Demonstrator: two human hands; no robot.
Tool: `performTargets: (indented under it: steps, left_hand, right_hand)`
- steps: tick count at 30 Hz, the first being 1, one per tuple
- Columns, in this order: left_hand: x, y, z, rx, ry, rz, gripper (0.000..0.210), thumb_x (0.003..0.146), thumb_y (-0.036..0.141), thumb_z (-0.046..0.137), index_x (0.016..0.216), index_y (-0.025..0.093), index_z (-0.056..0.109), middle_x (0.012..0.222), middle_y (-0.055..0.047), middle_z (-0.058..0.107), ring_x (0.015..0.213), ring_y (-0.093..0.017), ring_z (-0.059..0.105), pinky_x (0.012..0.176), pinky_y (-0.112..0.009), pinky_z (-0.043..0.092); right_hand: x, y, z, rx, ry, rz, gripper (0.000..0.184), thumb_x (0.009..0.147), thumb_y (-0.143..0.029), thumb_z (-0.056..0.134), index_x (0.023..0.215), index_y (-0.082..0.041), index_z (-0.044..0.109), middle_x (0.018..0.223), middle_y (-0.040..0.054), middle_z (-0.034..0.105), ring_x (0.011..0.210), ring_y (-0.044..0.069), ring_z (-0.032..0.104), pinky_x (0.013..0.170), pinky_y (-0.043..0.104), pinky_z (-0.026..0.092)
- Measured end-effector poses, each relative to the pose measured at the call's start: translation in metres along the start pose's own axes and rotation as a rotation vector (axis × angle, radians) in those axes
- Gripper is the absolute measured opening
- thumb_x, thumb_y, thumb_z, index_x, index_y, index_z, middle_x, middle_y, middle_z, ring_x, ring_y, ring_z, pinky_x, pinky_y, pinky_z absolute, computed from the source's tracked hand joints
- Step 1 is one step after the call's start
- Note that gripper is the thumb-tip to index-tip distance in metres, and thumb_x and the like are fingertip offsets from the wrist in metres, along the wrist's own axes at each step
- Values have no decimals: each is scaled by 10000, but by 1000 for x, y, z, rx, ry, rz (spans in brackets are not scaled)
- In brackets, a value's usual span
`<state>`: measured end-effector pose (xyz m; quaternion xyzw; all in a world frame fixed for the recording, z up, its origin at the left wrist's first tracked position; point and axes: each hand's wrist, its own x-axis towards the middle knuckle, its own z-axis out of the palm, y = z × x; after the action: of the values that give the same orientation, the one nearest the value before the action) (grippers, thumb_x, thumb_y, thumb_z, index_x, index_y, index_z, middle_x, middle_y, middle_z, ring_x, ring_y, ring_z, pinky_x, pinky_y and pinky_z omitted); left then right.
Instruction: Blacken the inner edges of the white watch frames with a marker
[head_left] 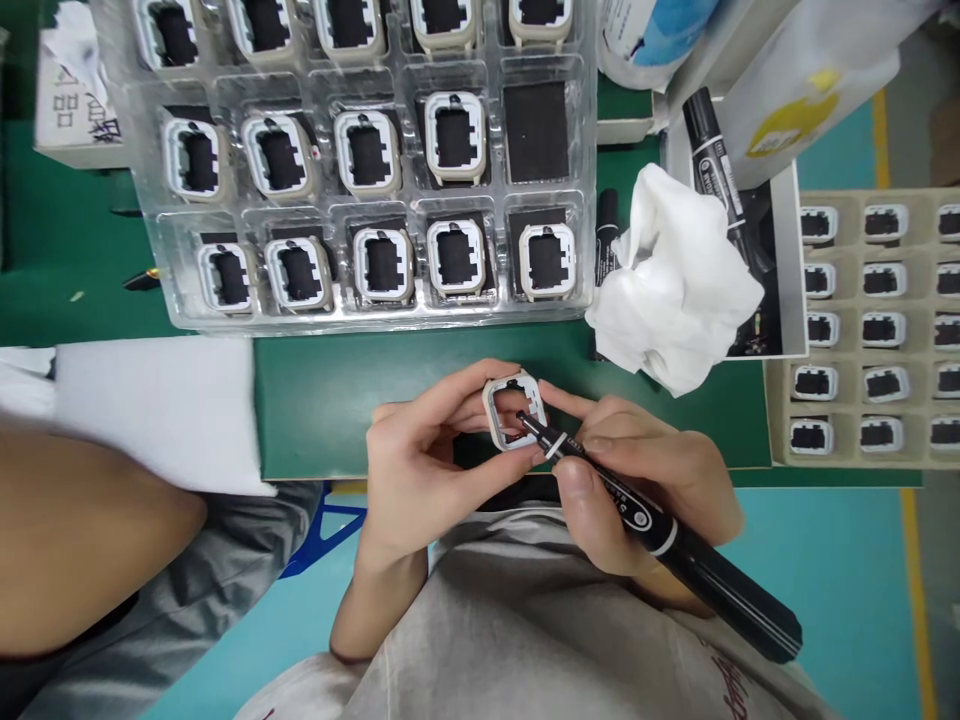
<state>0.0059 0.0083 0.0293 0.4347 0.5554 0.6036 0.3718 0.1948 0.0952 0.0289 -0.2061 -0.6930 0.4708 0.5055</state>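
Observation:
My left hand point(420, 460) pinches a small whitish watch case frame point(493, 420) by its edges, just over the front of the green table. In my right hand point(652, 460) is a black marker pen point(675, 545), its tip on or very near the inner edge of the frame. I cannot tell whether the tip touches. My right index finger rests by the frame's upper right corner. Beyond my hands lies a clear plastic tray point(375, 322) with several similar frames in its pockets; one pocket at the right shows only its dark bottom.
To the right are a crumpled white tissue point(675, 280), another marker point(712, 160), a white box point(796, 260), bottles point(810, 90) and a beige tray point(780, 400) of frames. White cloth point(150, 410) and another person's arm point(90, 540) are at left.

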Motion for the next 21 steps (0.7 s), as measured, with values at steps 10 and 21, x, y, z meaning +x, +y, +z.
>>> performTargets:
  steps: [10, 21]
  left_hand:
    - [-5, -6, 0, 140, 30, 55, 575, 975, 177, 1110, 1500, 328, 929, 1212, -22, 992, 1060, -268, 999, 1039, -301, 827]
    - [-3, -8, -9, 64, -53, -2, 635, 965, 207, 1122, 1556, 310, 913, 1171, -29, 991, 1037, -281, 995, 1016, -327, 830]
  right_hand:
    - [-4, -2, 8, -44, 47, -31, 279, 991, -37, 850, 1166, -251, 813, 756, -76, 759, 599, 147, 718, 1094, 579, 867]
    - [-1, -4, -5, -86, -113, -129, 237, 969, -44, 867, 1061, -237, 765, 830, -64, 799, 602, 126, 732, 1161, 615, 848]
